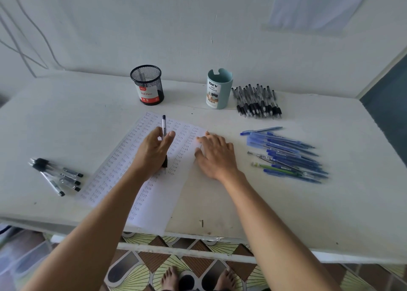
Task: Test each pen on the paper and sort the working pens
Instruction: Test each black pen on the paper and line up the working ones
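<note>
Under everything, the table (286, 213): white top that carries all the items.
Paper (158, 202): a long sheet at the table's centre, slanted from 7 to 1 o'clock and filled with columns of handwritten "test".
Blue pens (286, 156): a loose heap at 3 o'clock from the paper, well apart from it, tips pointing toward 4 o'clock.
Black pen bundle (256, 102): a packed row at 2 o'clock, just beside the teal holder, with the dark grips at the near end.
Small black group (57, 174): a few clear-barrelled pens at 9 o'clock, near the paper's left edge.
Right hand (214, 156): palm down, fingers straight and slightly spread, pressing the paper's right edge, fingertips toward 11 o'clock.
Left hand (152, 152): on the middle of the paper, thumb and fingers curled and clamped on the pen.
Mesh cup (147, 84): black and upright at 12 o'clock, with a red-and-white label.
Teal holder (219, 90): upright at 1 o'clock, with a label facing the viewer.
Pen (164, 125): in the left hand over the paper, its clip end at 12 o'clock and its black grip and tip at 6 o'clock, down at the sheet.
</note>
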Demonstrator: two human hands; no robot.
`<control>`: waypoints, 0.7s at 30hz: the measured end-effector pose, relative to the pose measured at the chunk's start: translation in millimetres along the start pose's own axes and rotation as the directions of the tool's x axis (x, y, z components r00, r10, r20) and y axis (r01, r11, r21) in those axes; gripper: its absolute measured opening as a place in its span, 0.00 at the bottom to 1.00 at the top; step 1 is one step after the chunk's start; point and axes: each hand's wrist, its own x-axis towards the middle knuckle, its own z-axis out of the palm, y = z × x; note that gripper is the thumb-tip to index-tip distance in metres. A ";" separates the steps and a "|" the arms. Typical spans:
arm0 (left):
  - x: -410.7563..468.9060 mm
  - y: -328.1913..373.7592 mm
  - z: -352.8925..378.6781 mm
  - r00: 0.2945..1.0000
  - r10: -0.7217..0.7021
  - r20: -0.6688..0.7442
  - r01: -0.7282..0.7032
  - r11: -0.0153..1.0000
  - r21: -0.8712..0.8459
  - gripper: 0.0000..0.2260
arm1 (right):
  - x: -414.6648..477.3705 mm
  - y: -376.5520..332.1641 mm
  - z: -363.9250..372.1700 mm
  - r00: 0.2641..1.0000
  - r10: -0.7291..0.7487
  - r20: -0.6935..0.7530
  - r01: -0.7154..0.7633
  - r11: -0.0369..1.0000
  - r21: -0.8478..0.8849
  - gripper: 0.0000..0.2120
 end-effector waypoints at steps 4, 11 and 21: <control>8.1 9.6 9.4 0.982 -0.167 0.086 0.135 0.945 0.297 0.19 | -2.7 3.9 1.8 0.999 -0.036 -0.012 0.036 0.999 -0.030 0.23; 13.2 26.5 17.8 0.936 -0.298 0.188 0.153 0.825 0.544 0.16 | -3.3 3.7 4.0 0.998 -0.026 -0.052 0.024 0.999 -0.025 0.23; 31.5 -17.7 8.9 0.998 0.036 -0.060 0.012 0.754 0.657 0.22 | 7.1 -7.1 5.5 0.988 0.101 -0.113 -0.088 0.989 0.115 0.18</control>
